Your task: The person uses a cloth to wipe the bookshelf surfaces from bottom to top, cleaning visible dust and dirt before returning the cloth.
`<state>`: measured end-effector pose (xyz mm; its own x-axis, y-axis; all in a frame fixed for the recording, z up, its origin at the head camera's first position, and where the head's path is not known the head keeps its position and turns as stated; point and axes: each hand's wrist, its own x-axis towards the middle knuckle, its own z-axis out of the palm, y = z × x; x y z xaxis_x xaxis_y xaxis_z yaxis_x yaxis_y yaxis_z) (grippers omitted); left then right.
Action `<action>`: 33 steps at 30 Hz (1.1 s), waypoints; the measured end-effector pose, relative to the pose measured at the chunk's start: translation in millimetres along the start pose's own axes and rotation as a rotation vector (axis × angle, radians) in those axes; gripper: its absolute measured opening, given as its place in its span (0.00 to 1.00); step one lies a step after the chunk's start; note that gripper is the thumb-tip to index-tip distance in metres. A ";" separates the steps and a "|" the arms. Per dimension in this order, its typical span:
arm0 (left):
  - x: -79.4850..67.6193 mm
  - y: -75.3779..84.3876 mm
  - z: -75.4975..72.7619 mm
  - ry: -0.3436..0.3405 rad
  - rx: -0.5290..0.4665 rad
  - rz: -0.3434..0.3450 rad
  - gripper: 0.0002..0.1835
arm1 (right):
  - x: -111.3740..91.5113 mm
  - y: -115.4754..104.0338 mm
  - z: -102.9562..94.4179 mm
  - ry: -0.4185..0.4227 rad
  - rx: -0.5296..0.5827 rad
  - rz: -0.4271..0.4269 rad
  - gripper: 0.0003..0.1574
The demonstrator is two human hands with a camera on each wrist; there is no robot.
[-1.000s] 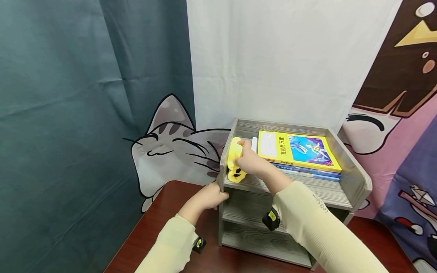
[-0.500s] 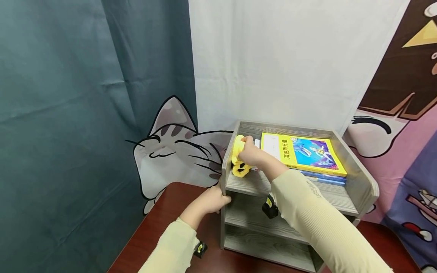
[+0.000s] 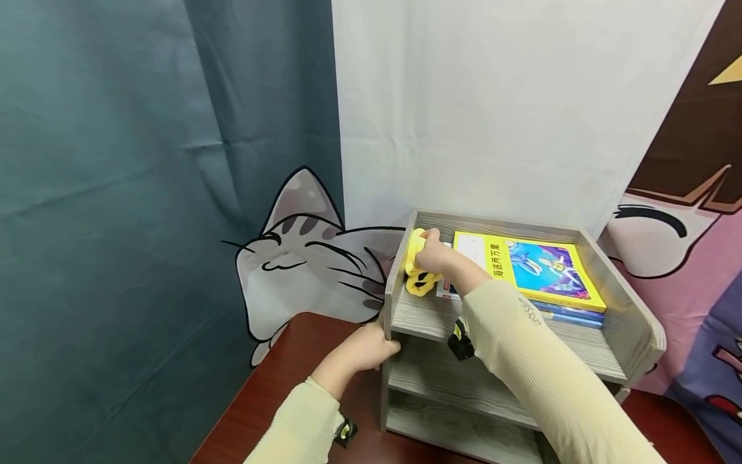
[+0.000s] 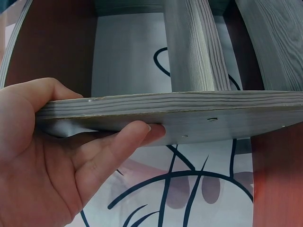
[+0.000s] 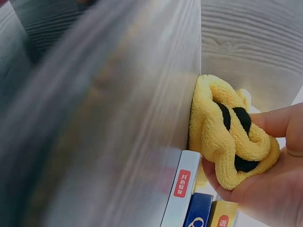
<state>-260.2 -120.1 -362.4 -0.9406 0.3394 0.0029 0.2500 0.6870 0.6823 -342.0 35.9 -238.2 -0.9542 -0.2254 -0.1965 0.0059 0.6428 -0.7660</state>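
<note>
A bunched yellow cloth (image 3: 423, 283) with black patches lies at the left end of the small grey wood-grain bookshelf's (image 3: 417, 318) top board. My right hand (image 3: 436, 252) grips it beside the left side panel. In the right wrist view, the fluffy cloth (image 5: 218, 127) is folded between the thumb and fingers of my right hand (image 5: 274, 189), against the board. My left hand (image 3: 366, 347) holds the front edge of the left side panel. In the left wrist view, the thumb and fingers of my left hand (image 4: 57, 161) lie on opposite faces of that panel (image 4: 189, 106).
Right of the cloth, a yellow-covered book (image 3: 533, 267) tops a stack with blue books (image 3: 570, 314) under it. A white book (image 5: 182, 189) stands closest to the cloth. The bookshelf sits on a dark red table (image 3: 301, 341), with printed curtains (image 3: 493, 116) behind.
My right hand has moved the yellow cloth farther back along the top board, exposing more of the white book. My left hand stays on the panel. The head view has shifted slightly left.
</note>
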 end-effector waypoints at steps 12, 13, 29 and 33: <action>-3.5 2.6 0.9 0.017 0.001 -0.005 0.19 | 17.1 0.6 -10.0 0.004 0.015 0.020 0.40; -3.9 2.8 1.4 0.019 0.003 -0.003 0.19 | 18.7 1.3 -10.7 0.002 0.029 0.017 0.40; 0.9 -0.7 5.2 0.046 0.024 0.008 0.23 | 41.7 14.1 -15.7 0.140 0.203 -0.113 0.42; 1.7 -1.5 4.7 0.048 0.049 0.009 0.24 | 42.0 12.5 -16.9 0.147 0.205 -0.133 0.42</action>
<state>-261.1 -117.6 -366.8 -0.9478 0.3158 0.0446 0.2686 0.7149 0.6456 -387.1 46.9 -245.6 -0.9837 -0.1799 -0.0069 -0.0760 0.4502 -0.8897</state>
